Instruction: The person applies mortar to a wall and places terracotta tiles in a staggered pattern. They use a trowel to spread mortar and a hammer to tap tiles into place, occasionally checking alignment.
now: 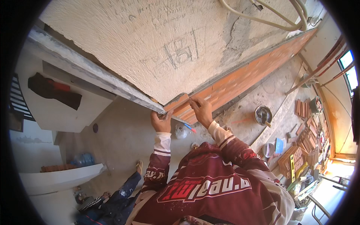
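Observation:
A narrow terracotta brick tile [177,102] lies against the top of the brick-faced wall [240,77], at its near corner. My right hand [203,111] is closed on the tile's right end, thumb and fingertips pinching it. At the other end, my left hand [161,121] has its fingers bent around the corner, next to a long grey edge strip [93,73] that runs off to the upper left. The left fingertips touch the tile's left end, though they are partly hidden. Above the tile spreads a rough cream plaster wall [157,45] with pencil marks.
A bucket of grey mortar [263,114] stands on the floor at right, near a long board [275,118]. Stacked brick tiles [309,140], a yellow level [292,168] and a crate lie farther right. Another person's legs [125,191] show at lower left. A pale hose [262,17] hangs above.

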### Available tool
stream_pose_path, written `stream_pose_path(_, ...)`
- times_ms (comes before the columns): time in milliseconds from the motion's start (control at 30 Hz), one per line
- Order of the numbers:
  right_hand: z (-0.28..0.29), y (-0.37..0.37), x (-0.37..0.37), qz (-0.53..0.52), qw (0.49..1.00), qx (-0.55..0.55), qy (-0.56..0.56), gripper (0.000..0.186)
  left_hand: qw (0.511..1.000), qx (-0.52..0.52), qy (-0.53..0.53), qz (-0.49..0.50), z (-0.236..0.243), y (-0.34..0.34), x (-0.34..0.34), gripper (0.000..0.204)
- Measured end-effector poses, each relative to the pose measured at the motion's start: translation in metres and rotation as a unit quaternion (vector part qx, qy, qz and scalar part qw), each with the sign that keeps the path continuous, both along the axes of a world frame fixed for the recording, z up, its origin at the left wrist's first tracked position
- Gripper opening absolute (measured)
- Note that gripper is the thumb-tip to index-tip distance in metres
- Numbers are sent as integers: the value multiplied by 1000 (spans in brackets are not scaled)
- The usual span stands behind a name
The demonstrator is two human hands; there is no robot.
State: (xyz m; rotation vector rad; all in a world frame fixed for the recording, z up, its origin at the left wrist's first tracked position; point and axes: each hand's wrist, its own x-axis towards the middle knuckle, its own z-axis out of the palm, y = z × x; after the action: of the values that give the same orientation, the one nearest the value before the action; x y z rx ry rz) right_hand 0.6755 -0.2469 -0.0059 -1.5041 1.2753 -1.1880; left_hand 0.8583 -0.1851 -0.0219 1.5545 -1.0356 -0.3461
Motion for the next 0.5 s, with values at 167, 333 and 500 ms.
stream_pose_path(167,-15,7,-8,-16,999,34,-12,20,999,-4,-36,-6,4,-1,-1,52)
stream_pose_path(333,-8,0,-3,-6,1000,-29,4,19,995,21,-96,14,10,1,-5,49)
stream_pose_path(500,-2,-2,-11,4,1000,-16,-22,17,996,16,-90,15,12,3,-5,50)
